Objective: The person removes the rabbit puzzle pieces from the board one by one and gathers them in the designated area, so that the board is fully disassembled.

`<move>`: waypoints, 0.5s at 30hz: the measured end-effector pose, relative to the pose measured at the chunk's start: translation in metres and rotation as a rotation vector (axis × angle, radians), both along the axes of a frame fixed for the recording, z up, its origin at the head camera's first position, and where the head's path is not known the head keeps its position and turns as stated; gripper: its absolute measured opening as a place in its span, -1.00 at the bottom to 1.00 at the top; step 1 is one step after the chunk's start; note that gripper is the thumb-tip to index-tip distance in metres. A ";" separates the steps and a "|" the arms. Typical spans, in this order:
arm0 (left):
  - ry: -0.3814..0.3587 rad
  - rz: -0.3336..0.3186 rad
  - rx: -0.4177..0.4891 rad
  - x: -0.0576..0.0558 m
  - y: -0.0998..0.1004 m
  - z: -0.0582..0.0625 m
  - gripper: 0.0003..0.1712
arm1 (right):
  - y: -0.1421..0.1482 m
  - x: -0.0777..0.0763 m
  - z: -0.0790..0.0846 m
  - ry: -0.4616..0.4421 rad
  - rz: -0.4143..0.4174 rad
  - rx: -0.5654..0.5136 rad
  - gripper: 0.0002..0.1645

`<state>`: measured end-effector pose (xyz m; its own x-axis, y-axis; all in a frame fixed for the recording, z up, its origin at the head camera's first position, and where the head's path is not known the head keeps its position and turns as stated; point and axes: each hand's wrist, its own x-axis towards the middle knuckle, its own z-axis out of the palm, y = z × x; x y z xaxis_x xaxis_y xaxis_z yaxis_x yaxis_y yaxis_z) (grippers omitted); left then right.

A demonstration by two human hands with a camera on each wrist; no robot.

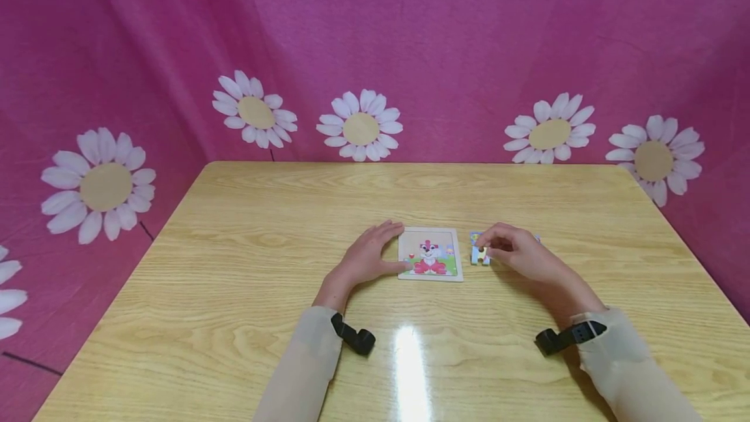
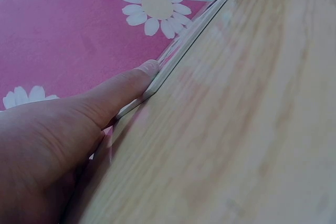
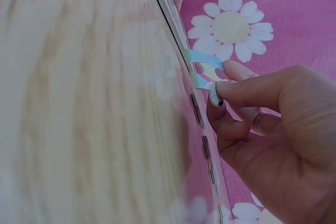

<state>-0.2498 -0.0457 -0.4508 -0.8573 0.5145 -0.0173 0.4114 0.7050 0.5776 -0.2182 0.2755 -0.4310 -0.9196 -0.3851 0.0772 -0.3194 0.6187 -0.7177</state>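
Note:
A square wooden jigsaw board lies flat on the table, its lower part filled with a red-and-white cartoon animal on green. At its left side rests my left hand, thumb on the lower left of the frame and extended fingers by the upper left corner. To the right of the board, my right hand pinches a blue-and-yellow jigsaw piece between thumb and fingers. In the head view the fingers partly cover this piece. More pieces lie under and behind that hand, mostly hidden.
The light wood table extends around the board, with a glare patch near its front. A pink cloth printed with large white daisies hangs behind and beside it. Each wrist wears a black strap over a beige sleeve.

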 end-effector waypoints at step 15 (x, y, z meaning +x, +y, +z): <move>-0.020 0.011 0.011 0.002 0.000 0.001 -0.05 | 0.004 0.000 -0.003 -0.019 0.012 0.067 -0.79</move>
